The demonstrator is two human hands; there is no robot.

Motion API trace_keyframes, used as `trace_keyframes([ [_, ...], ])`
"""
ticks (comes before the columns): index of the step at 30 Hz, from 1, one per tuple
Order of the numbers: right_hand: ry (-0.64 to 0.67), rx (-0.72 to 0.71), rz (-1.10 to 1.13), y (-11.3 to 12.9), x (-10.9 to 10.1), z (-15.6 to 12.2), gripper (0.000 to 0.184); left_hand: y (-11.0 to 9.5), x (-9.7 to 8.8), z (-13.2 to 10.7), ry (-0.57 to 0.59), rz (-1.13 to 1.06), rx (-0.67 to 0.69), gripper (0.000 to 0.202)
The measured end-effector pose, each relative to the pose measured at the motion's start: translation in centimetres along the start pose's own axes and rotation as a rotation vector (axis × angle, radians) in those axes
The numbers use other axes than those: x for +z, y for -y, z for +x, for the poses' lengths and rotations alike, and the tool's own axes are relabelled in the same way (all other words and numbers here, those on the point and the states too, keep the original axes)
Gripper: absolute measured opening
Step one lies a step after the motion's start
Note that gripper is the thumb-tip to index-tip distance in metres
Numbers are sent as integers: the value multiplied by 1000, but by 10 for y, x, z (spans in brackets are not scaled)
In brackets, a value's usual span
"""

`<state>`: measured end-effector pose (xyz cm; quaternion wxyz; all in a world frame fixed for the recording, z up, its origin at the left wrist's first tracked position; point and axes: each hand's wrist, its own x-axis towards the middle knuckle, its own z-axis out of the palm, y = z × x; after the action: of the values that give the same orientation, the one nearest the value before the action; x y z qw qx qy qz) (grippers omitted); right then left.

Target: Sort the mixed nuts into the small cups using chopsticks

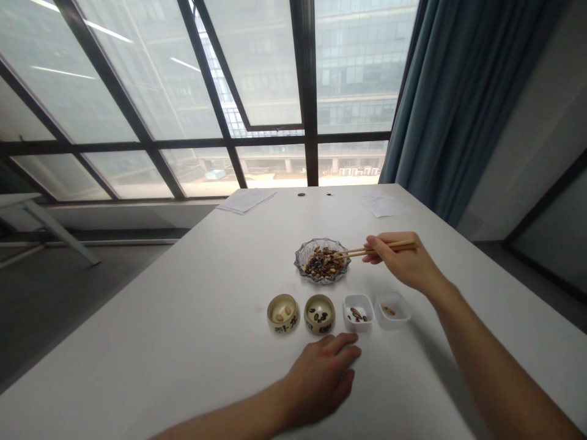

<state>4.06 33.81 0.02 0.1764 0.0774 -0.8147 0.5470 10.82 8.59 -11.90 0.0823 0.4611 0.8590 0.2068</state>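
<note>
My right hand [403, 260] is shut on a pair of wooden chopsticks [378, 247], whose tips reach into a mix of dark seeds and pale nuts in a ribbed glass dish [300, 258]. My left hand [323, 379] lies flat on the white table [183, 318], holding nothing, with its fingertips just in front of a small white square dish [352, 325]. That dish holds dark seeds, and a second white dish [393, 322] holds a few pale-brown seeds. To their left stand two small lettered ceramic cups [283, 324] [320, 326], one with pale nuts, one with dark seeds.
Loose papers [245, 200] [385, 206] lie at the table's far end, beyond the dishes. A large window [183, 91] fills the back, with a teal curtain [454, 104] to its right. Past the table's left edge is a grey floor [77, 287].
</note>
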Motion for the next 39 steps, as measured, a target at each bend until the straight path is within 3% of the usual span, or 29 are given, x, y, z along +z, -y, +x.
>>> trace_keyframes([
  [6, -67, 24, -182, 50, -55, -31, 42, 1, 1, 0, -5, -2, 2, 40],
  [10, 149, 52, -310, 60, -83, -51, 43, 2, 3, 0, -17, 0, -1, 41],
  [13, 304, 72, -341, 60, -92, -56, 42, 3, 4, -1, -18, 3, 3, 42],
  [20, 371, 185, -293, 61, -86, -52, 40, 5, 5, -1, -20, 14, 3, 43],
  [27, 323, 125, -335, 65, -88, -53, 39, 3, 3, 0, -14, 11, -8, 42],
  [30, 199, 44, -357, 65, -88, -52, 38, 3, 4, 0, -18, 5, -2, 41],
  [35, -226, -51, -264, 68, -68, -42, 32, 4, 5, 0, -16, 11, 1, 42],
  [37, -278, -42, -171, 65, -55, -35, 29, 5, 5, 0, -19, 15, 2, 42],
  [39, -203, -18, -99, 56, -41, -28, 29, 4, 5, 0, -20, 16, 3, 41],
])
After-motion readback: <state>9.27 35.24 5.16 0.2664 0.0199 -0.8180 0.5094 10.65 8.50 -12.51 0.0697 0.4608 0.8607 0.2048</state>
